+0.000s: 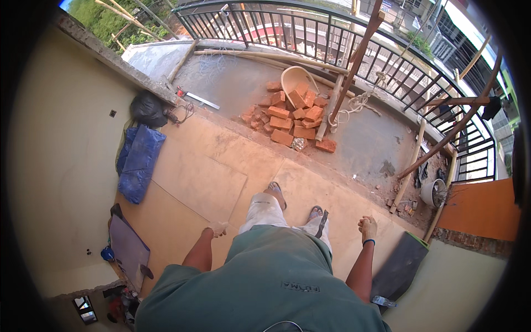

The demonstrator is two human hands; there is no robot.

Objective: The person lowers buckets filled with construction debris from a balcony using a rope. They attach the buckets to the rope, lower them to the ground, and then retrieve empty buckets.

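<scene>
My left hand (218, 228) hangs low beside my left thigh, in what looks like a pale work glove, its fingers loosely apart with nothing seen in them. Out to my right, my right hand (367, 227) is raised a little, its fingers curled in and nothing visible in the grip. It also looks gloved, with a dark band at the wrist. Neither hand touches anything. Ahead of my sandalled feet, beyond the floor's edge, lies a heap of orange-red bricks (281, 137), some whole, some broken. A pale curved plastic piece (295, 74) leans behind them.
Wooden poles (354, 66) slant up before a black railing (310, 30). Blue folded sheeting (142, 160) and a black bag (148, 109) lie along the left wall. A dark mat (401, 265) is at my right. A whitish bucket (433, 192) stands at far right.
</scene>
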